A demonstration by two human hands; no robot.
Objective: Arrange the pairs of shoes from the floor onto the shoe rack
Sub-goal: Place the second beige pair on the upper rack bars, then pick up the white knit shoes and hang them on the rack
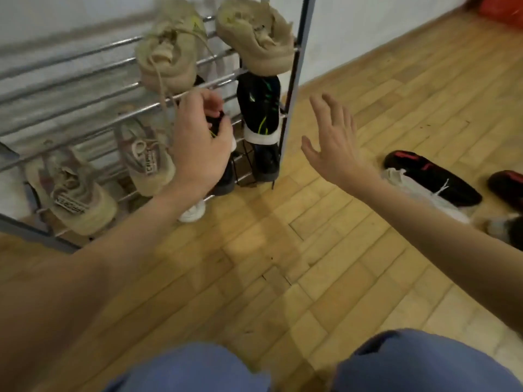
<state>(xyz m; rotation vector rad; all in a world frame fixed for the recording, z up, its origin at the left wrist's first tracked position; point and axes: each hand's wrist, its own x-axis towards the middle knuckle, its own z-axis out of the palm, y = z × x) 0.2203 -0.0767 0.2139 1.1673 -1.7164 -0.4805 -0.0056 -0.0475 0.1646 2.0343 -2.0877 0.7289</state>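
A metal-bar shoe rack [85, 89] stands against the wall at the left. A beige pair [169, 52] sits on its top tier. On the middle tier, a black shoe with green laces [261, 108] rests at the right end. My left hand [201, 145] is shut on its black mate [216, 124], mostly hidden behind my fingers, at that same tier. Another beige pair [147, 162] lies lower down. My right hand [331, 137] hovers open beside the rack's right post, holding nothing. A black and red shoe [430, 176] lies on the floor at the right.
A second black and red shoe [509, 188] and a white shoe [418, 193] lie on the wooden floor at the right edge. A white shoe [194, 213] sits under the rack's front. Something red [501, 7] is in the far right corner. My blue-clad knees [424, 363] fill the bottom.
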